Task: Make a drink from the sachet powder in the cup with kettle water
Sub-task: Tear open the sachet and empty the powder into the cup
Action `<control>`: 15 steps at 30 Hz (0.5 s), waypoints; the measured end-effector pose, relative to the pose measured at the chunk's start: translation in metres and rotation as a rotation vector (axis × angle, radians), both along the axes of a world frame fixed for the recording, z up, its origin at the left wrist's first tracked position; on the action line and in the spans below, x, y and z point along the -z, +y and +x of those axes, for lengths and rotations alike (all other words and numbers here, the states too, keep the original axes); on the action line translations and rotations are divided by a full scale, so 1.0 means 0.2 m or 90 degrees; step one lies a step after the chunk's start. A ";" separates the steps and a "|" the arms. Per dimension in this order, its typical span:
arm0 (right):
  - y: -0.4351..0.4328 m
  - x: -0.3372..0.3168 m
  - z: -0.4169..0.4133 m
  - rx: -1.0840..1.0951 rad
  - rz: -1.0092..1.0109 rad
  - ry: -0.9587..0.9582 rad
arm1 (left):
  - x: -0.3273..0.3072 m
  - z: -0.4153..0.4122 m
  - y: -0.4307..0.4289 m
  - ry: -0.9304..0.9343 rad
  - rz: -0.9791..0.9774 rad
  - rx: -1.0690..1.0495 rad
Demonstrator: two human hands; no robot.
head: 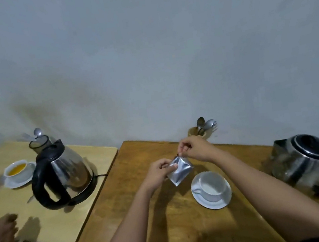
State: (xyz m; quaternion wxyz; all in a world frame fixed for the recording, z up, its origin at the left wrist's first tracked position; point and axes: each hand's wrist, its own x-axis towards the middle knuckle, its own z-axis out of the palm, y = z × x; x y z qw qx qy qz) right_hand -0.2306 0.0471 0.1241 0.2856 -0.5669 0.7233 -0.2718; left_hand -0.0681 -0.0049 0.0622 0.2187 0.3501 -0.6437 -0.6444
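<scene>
Both hands hold the sachet (179, 169) in the air above the middle of the darker table (169, 223), a little toward its far edge. The left hand (159, 173) pinches the sachet's left side between thumb and fingers; the right hand (195, 148) pinches its top corner, the other fingers curled in. The silver sachet hangs tilted, one corner down.

Just right of it and nearer, the white cup (214, 187) stands on its saucer (213, 202), handle to the left; whether anything is in it cannot be told. Bare wood lies open between the saucer and the near edge, crossed only by the two forearms. A kettle (308, 165) fills the right edge, well apart from the saucer. At the far edge a holder (194, 132) stands against the wall with several spoons (206, 124) in it; their number is too blurred to count.

A narrow gap parts this table from the paler table (34, 218) on the left. That one carries a second kettle (63, 174) near its right edge, a second cup (18, 170) with orange liquid on a saucer behind it, and a second holder (39, 144) of spoons at the far edge. Another person's hand (0, 233) rests at its near left edge, blurred.

So there are two tables, two kettles, two cups, two saucers, two holders and one sachet.
</scene>
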 end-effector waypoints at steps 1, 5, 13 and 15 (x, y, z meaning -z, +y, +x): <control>0.01 -0.04 -0.04 0.020 -0.002 0.009 | -0.04 -0.05 0.00 0.009 -0.003 0.015; 0.09 -0.15 -0.18 0.131 -0.018 -0.032 | -0.17 -0.23 0.02 0.050 -0.012 0.024; 0.27 -0.22 -0.35 0.146 -0.072 0.010 | -0.25 -0.48 0.09 0.000 -0.041 0.062; 0.27 -0.21 -0.36 0.148 -0.077 0.007 | -0.26 -0.51 0.09 -0.003 -0.034 0.064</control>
